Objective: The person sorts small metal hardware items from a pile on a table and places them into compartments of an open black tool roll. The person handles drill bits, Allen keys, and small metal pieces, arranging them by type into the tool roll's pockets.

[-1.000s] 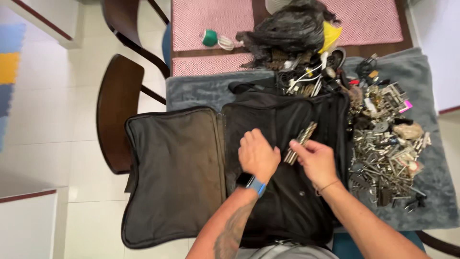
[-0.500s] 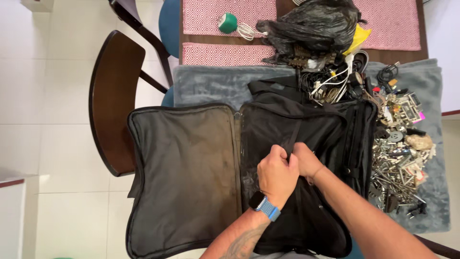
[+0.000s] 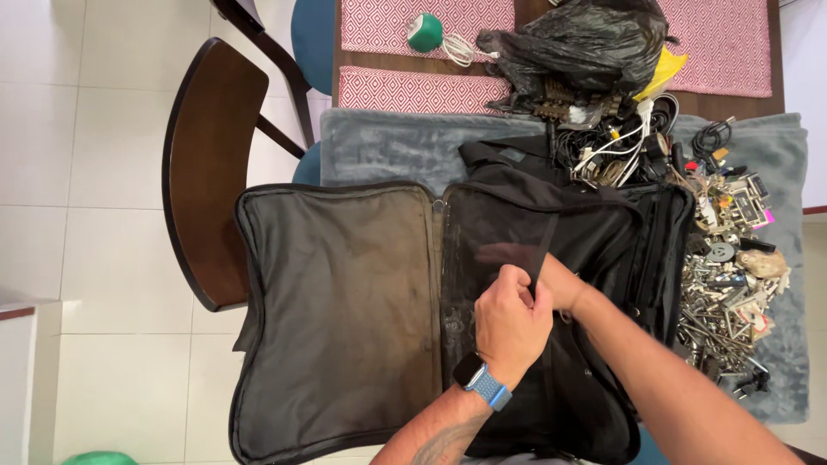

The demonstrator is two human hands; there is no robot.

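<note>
An open black bag [image 3: 345, 310] lies across the grey blanket [image 3: 388, 146] on the surface. The left hand [image 3: 510, 323] pinches its mesh pocket edge; the right hand [image 3: 551, 280] reaches inside, grip hidden. Metal hardware [image 3: 724, 284] lies beside.

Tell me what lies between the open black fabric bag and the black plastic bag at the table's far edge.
In the head view, a tangle of black and white cables lies on the grey towel, between the open black fabric bag and the black plastic bag.

White tiled floor [image 3: 103, 129] — dark wooden chair [image 3: 207, 172].
</note>
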